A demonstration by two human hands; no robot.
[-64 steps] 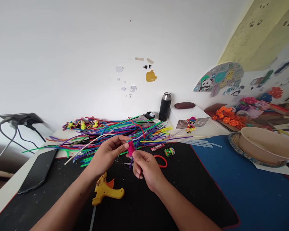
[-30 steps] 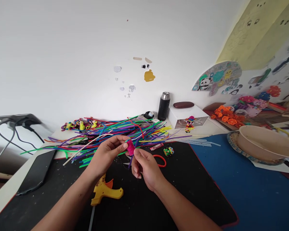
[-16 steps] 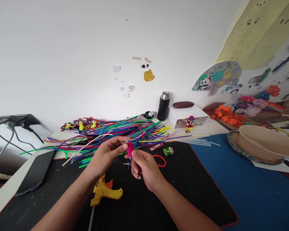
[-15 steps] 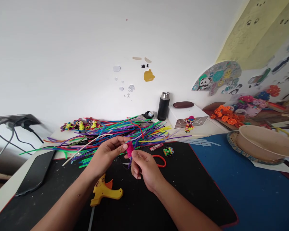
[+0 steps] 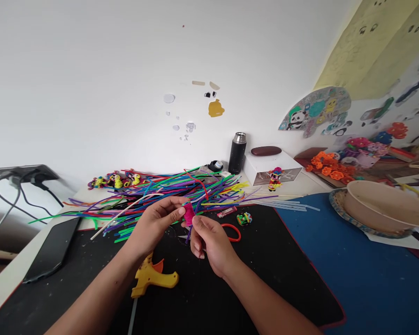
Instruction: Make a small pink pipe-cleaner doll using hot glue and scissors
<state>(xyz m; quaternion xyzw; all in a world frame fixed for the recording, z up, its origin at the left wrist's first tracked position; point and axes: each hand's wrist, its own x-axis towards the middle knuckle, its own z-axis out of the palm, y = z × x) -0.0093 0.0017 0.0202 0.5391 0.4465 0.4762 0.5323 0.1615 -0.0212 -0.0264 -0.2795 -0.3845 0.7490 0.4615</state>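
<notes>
Between my two hands is a small bright pink fuzzy piece (image 5: pixel 188 214), apparently made of pipe cleaner. My left hand (image 5: pixel 158 223) pinches its upper left side between thumb and fingers. On the lower right, the thumb and fingertips of my right hand (image 5: pixel 211 242) close on the same piece. Behind and below it, red-handled scissors (image 5: pixel 234 232) lie partly hidden by my right hand. A yellow hot glue gun (image 5: pixel 153 277) with a glue stick rests on the black mat (image 5: pixel 202 302) below my hands.
Many coloured pipe cleaners (image 5: pixel 150 191) are heaped behind my hands. A small green and black pipe-cleaner piece (image 5: pixel 244 218) lies to the right, near a pink-red packet (image 5: pixel 226 212). A phone (image 5: pixel 52 249) is at left, a black flask (image 5: pixel 237 156) behind, a basin (image 5: pixel 384 207) at right.
The pink piece has turned very slightly between my fingers. Both hands keep nearly the same place and hold.
</notes>
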